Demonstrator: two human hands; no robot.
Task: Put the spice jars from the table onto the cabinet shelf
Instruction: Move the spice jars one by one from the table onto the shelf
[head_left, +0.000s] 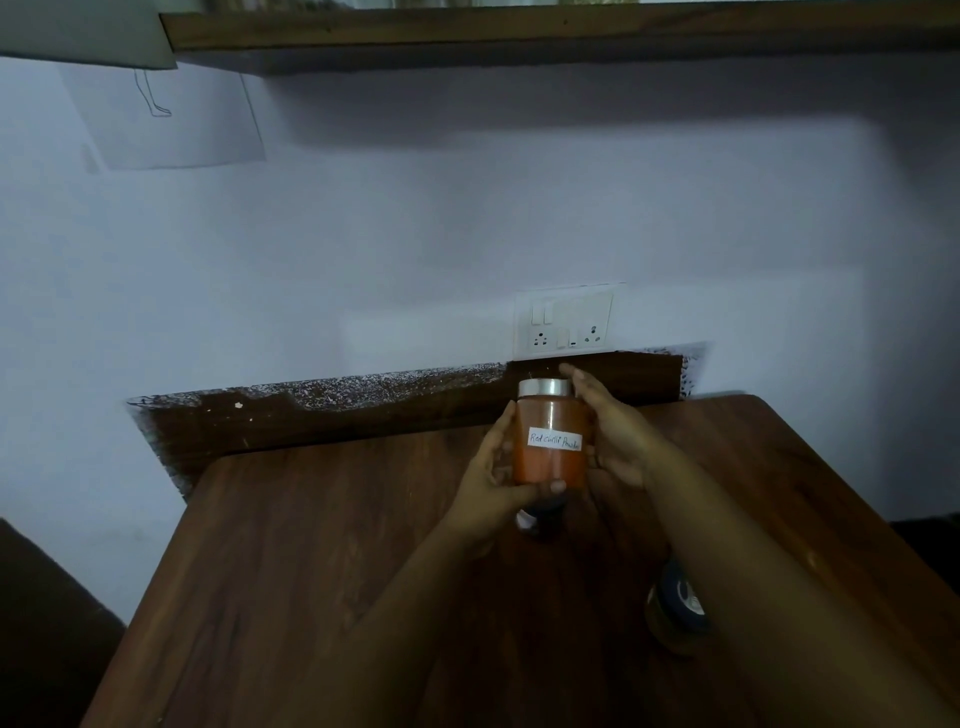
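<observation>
I held the chilli jar (550, 436) between both hands (493, 467), right hand (613, 431) loosely cupped, risking a slip toward the shelf (519, 31).

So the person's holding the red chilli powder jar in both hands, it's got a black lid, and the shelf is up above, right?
Not quite. The head view shows the jar has a silver metal lid, not a black one. The rest holds: the left hand and right hand hold it from either side, and the shelf is up above.
</observation>
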